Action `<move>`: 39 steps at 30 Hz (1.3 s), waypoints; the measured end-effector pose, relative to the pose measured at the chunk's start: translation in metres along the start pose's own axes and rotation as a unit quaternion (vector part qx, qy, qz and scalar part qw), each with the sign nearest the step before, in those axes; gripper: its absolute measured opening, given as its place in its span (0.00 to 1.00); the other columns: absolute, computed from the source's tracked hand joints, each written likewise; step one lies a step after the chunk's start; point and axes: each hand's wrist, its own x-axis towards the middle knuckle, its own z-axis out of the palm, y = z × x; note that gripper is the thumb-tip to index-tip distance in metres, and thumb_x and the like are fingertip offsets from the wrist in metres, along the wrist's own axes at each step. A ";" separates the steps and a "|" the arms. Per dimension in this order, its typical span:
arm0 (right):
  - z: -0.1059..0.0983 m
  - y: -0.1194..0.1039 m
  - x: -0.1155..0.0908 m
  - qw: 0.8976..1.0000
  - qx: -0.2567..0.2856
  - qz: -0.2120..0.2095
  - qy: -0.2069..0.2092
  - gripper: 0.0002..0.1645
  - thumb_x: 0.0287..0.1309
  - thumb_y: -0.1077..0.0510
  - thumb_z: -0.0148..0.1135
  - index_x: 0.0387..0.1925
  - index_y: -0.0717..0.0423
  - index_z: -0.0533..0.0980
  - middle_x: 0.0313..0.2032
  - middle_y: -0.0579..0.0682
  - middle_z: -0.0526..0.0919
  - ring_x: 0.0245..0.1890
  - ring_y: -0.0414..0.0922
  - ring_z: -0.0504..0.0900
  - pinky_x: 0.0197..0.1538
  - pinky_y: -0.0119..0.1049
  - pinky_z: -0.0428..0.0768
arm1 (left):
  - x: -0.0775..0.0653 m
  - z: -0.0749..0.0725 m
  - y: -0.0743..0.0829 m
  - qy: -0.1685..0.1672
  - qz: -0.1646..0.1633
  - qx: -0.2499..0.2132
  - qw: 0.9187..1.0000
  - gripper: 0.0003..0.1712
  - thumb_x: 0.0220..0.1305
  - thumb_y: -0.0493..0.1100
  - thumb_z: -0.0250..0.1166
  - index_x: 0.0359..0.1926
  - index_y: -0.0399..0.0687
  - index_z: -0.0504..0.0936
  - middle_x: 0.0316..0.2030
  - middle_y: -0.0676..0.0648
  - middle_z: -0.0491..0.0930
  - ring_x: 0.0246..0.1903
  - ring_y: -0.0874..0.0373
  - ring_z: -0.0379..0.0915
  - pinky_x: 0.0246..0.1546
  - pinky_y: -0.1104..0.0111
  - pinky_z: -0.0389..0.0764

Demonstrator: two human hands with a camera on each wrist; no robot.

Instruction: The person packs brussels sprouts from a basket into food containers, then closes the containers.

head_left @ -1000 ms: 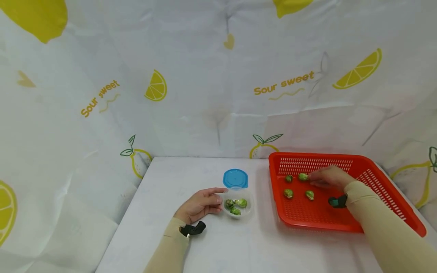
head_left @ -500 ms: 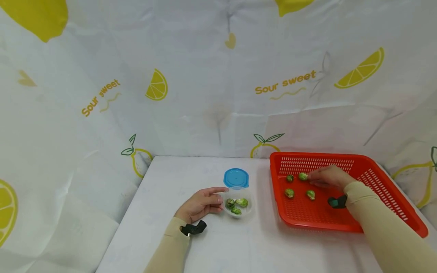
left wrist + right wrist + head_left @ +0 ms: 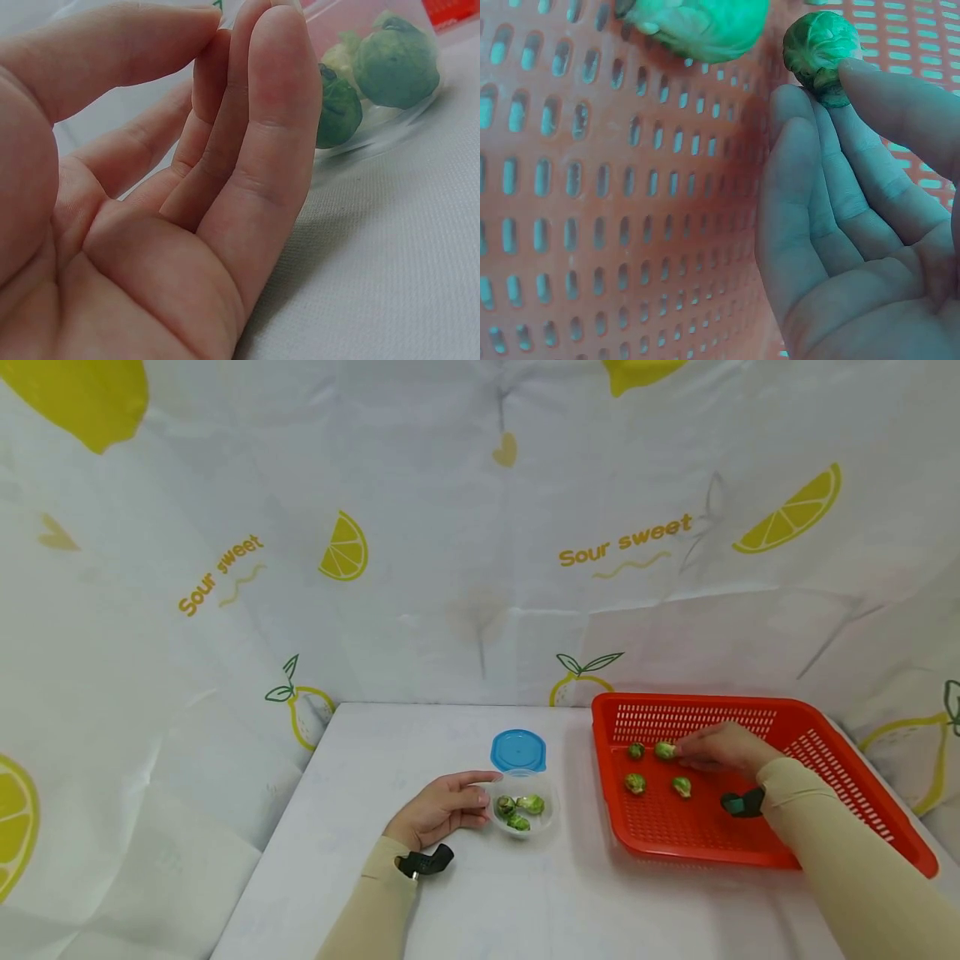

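My left hand point(image 3: 441, 810) rests beside a small clear plastic bowl point(image 3: 552, 818), its fingertips at the bowl's left side and index finger along the far rim. Three Brussels sprouts point(image 3: 517, 823) lie in the bowl; the left wrist view shows green sprouts point(image 3: 397, 64) through its wall, beyond my fingers. My right hand point(image 3: 723, 748) reaches into the red basket point(image 3: 705, 852) and pinches a Brussels sprout point(image 3: 821, 52) between thumb and fingertips. Nearby in the basket sit three more sprouts point(image 3: 635, 783). One sprout point(image 3: 705, 26) looms large at the top of the right wrist view.
A blue round lid point(image 3: 518, 750) lies on the white table point(image 3: 360, 760) just behind the bowl. The basket's perforated walls rise around my right hand. Behind the table hangs a white cloth point(image 3: 450, 568) with a lemon print.
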 end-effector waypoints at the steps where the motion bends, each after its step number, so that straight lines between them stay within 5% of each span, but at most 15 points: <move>1: 0.000 -0.001 -0.001 1.000 0.000 0.001 0.000 0.27 0.81 0.51 0.60 0.64 0.70 0.80 0.54 0.57 0.92 0.51 0.45 0.91 0.59 0.45 0.90 | 0.000 0.000 0.000 0.000 0.000 0.000 1.000 0.30 0.77 0.37 0.67 0.76 0.44 0.74 0.40 0.50 0.83 0.38 0.59 0.87 0.48 0.69 0.90; 10: 0.005 -0.018 -0.015 0.998 -0.044 -0.043 0.012 0.30 0.79 0.44 0.62 0.67 0.62 0.81 0.60 0.58 0.89 0.59 0.52 0.89 0.66 0.56 0.86 | 0.003 -0.003 -0.003 0.001 0.002 0.011 1.000 0.30 0.77 0.37 0.67 0.77 0.45 0.74 0.41 0.50 0.82 0.39 0.59 0.87 0.49 0.69 0.90; 19: 0.013 -0.039 -0.028 0.996 -0.031 -0.083 0.011 0.31 0.79 0.44 0.63 0.69 0.62 0.80 0.63 0.60 0.87 0.63 0.57 0.87 0.68 0.57 0.84 | 0.001 -0.002 -0.003 0.008 0.006 0.031 0.999 0.30 0.77 0.38 0.67 0.76 0.45 0.75 0.42 0.50 0.82 0.40 0.59 0.87 0.50 0.69 0.90; 33: 0.036 -0.074 -0.060 0.995 -0.020 -0.090 0.046 0.35 0.74 0.33 0.63 0.70 0.50 0.81 0.64 0.55 0.87 0.65 0.55 0.86 0.70 0.64 0.80 | 0.002 0.000 -0.001 0.000 0.004 0.017 1.000 0.30 0.77 0.38 0.67 0.76 0.45 0.75 0.41 0.50 0.82 0.39 0.59 0.87 0.50 0.69 0.90; 39: 0.057 -0.095 -0.068 0.993 -0.017 -0.105 0.053 0.30 0.72 0.35 0.68 0.65 0.46 0.85 0.55 0.48 0.91 0.59 0.50 0.86 0.65 0.51 0.83 | 0.002 -0.002 -0.001 -0.003 0.006 0.012 1.000 0.29 0.78 0.38 0.66 0.77 0.45 0.75 0.41 0.50 0.82 0.39 0.59 0.86 0.50 0.70 0.90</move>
